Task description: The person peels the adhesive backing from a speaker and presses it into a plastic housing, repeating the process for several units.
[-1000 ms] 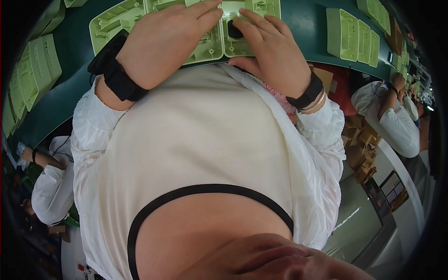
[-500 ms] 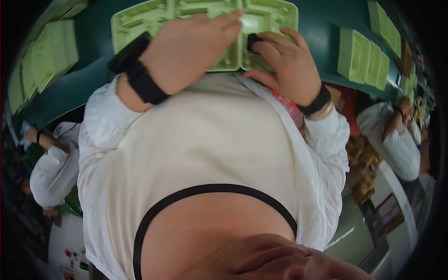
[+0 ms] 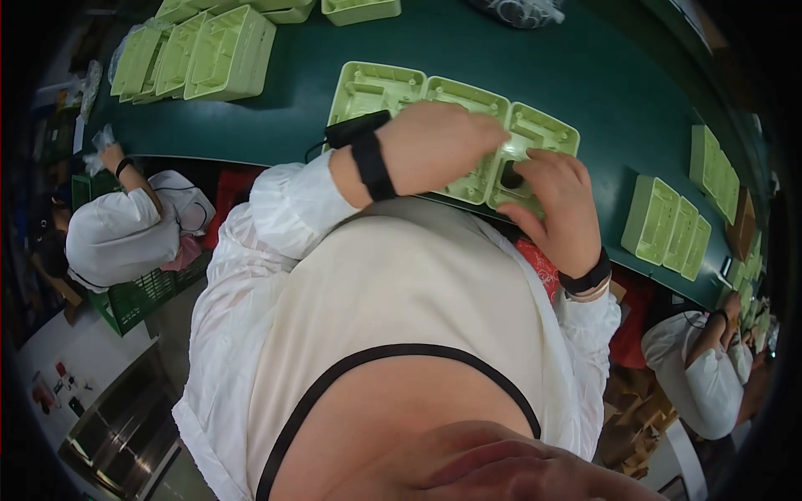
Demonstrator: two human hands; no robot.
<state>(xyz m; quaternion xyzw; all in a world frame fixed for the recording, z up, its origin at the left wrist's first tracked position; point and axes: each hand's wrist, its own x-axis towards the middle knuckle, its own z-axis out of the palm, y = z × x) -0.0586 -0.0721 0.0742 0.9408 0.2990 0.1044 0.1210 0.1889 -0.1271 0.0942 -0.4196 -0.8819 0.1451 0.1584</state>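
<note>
Three pale green plastic housings with ribbed insides lie side by side in front of me: a left housing (image 3: 380,75), a middle housing (image 3: 468,93) and a right housing (image 3: 547,125). My left hand (image 3: 439,149) lies palm down across the middle one, fingers stretched towards the right one, thumb hidden. Over the right housing is my right hand (image 3: 558,200), its fingertips touching a small black piece (image 3: 510,175) inside near the left wall. That hand's thumb is spread apart, by the near rim. What kind of part the black piece is, I cannot make out.
More green housings (image 3: 225,54) are stacked at the far left, with another group (image 3: 660,221) at the right. A clear plastic bag (image 3: 526,12) lies at the back of the dark green table (image 3: 451,42). One person (image 3: 134,225) sits at left, another (image 3: 697,376) at right.
The view has shifted, showing more table at the back. My left fingertips sit nearer to me over the housings. My right fingers remain at the black piece.
</note>
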